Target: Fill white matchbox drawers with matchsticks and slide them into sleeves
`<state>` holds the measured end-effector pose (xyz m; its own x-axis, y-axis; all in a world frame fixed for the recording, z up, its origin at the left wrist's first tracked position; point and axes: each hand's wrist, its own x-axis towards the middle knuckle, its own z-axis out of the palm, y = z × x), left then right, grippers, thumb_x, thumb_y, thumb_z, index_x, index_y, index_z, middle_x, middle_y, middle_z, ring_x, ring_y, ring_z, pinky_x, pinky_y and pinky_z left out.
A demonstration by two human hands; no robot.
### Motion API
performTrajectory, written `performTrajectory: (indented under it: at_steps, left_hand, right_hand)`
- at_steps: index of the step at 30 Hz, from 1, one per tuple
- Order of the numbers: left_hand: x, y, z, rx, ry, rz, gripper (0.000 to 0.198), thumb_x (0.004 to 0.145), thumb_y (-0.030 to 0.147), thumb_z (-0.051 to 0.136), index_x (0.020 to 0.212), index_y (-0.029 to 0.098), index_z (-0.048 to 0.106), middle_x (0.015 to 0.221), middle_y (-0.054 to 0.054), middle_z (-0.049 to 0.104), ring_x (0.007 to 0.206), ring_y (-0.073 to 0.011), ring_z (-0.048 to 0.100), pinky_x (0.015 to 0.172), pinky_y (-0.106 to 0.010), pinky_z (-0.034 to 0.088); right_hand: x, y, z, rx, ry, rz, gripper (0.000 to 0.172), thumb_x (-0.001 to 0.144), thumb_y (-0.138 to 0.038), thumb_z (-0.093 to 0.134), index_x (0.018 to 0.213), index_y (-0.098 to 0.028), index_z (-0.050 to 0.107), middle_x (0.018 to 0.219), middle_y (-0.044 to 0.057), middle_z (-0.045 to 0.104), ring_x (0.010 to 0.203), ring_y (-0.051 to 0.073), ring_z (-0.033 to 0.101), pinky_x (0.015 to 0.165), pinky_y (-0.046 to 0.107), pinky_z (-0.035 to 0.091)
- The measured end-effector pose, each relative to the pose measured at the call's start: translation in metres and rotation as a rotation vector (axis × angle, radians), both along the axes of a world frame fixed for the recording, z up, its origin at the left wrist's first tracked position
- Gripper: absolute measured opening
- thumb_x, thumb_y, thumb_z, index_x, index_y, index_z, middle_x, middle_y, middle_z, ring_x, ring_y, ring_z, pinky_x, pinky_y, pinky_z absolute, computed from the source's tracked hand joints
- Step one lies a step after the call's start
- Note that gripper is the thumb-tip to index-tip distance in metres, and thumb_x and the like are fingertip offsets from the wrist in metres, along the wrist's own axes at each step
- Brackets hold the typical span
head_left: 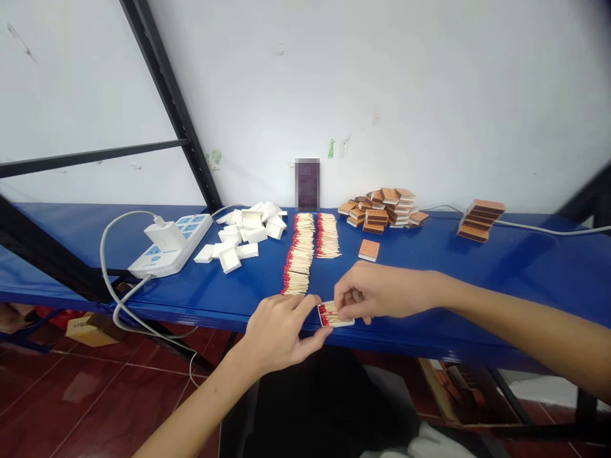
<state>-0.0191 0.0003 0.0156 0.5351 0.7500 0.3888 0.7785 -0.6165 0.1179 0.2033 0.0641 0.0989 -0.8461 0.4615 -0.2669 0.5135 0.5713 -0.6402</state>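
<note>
A small white matchbox tray (335,315) filled with red-tipped matches sits at the near edge of the blue table (501,273). My left hand (279,331) pinches its left end with thumb and fingers. My right hand (377,292) is curled over its right side, fingers pressed on the tray and matches. Just behind lie two long rows of loose matches (300,254), red heads to the left.
A pile of empty white trays (243,238) lies left of the rows. A white power strip (169,245) with cable sits further left. Orange matchbox sleeves (382,210) are heaped at the back, one sleeve (369,250) lies alone, a stack (480,221) stands right.
</note>
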Motion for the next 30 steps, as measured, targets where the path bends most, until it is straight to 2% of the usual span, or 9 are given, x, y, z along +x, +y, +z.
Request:
performTrajectory:
  at_steps: [4, 10, 13, 16, 21, 30]
  left_hand:
    - [0.0, 0.0, 0.0, 0.008, 0.004, -0.006, 0.033, 0.095, 0.05, 0.049, 0.108, 0.021, 0.058, 0.089, -0.005, 0.071, 0.08, -0.0249, 0.07, 0.067, -0.035, 0.051]
    - [0.0, 0.0, -0.001, 0.027, 0.013, -0.008, 0.03, 0.095, 0.049, 0.049, 0.101, 0.021, 0.058, 0.082, -0.002, 0.069, 0.072, -0.0235, 0.068, 0.061, -0.034, 0.048]
    - [0.0, 0.0, -0.001, 0.017, 0.011, -0.001, 0.031, 0.095, 0.049, 0.048, 0.103, 0.021, 0.058, 0.084, -0.003, 0.07, 0.074, -0.0243, 0.069, 0.063, -0.035, 0.049]
    - [-0.001, 0.0, -0.001, 0.011, 0.013, 0.001, 0.033, 0.095, 0.051, 0.048, 0.107, 0.021, 0.058, 0.088, -0.004, 0.071, 0.078, -0.025, 0.069, 0.067, -0.035, 0.049]
    - [-0.001, 0.0, -0.002, 0.02, 0.009, -0.007, 0.034, 0.097, 0.051, 0.047, 0.108, 0.021, 0.058, 0.088, -0.004, 0.071, 0.078, -0.0235, 0.069, 0.069, -0.034, 0.05]
    - [-0.003, 0.0, -0.002, 0.008, 0.008, -0.024, 0.034, 0.098, 0.05, 0.046, 0.11, 0.02, 0.058, 0.091, -0.005, 0.071, 0.081, -0.0263, 0.07, 0.07, -0.039, 0.052]
  right_hand:
    - [-0.002, -0.001, -0.001, -0.004, 0.013, 0.0, 0.022, 0.089, -0.031, 0.06, 0.09, -0.013, 0.072, 0.064, 0.001, 0.067, 0.057, 0.012, 0.063, 0.055, 0.02, 0.044]
    - [-0.01, -0.003, 0.0, 0.153, 0.032, 0.005, 0.016, 0.086, -0.029, 0.065, 0.087, -0.016, 0.072, 0.07, 0.001, 0.068, 0.061, 0.011, 0.059, 0.058, 0.021, 0.041]
    - [-0.007, -0.003, 0.0, 0.164, 0.035, -0.007, 0.018, 0.087, -0.033, 0.064, 0.083, -0.016, 0.068, 0.068, -0.001, 0.065, 0.058, 0.01, 0.055, 0.056, 0.021, 0.039]
    - [0.002, -0.003, 0.0, 0.126, 0.032, -0.037, 0.021, 0.089, -0.036, 0.06, 0.082, -0.017, 0.065, 0.066, -0.001, 0.063, 0.057, 0.01, 0.054, 0.055, 0.022, 0.039]
    - [0.013, -0.001, -0.004, -0.04, 0.019, -0.073, 0.026, 0.088, -0.043, 0.061, 0.092, -0.018, 0.065, 0.067, -0.001, 0.064, 0.058, 0.012, 0.059, 0.055, 0.023, 0.042]
    - [0.009, -0.003, -0.011, -0.064, 0.095, -0.063, 0.027, 0.088, -0.044, 0.061, 0.087, -0.017, 0.063, 0.067, -0.001, 0.062, 0.058, 0.012, 0.059, 0.057, 0.022, 0.044]
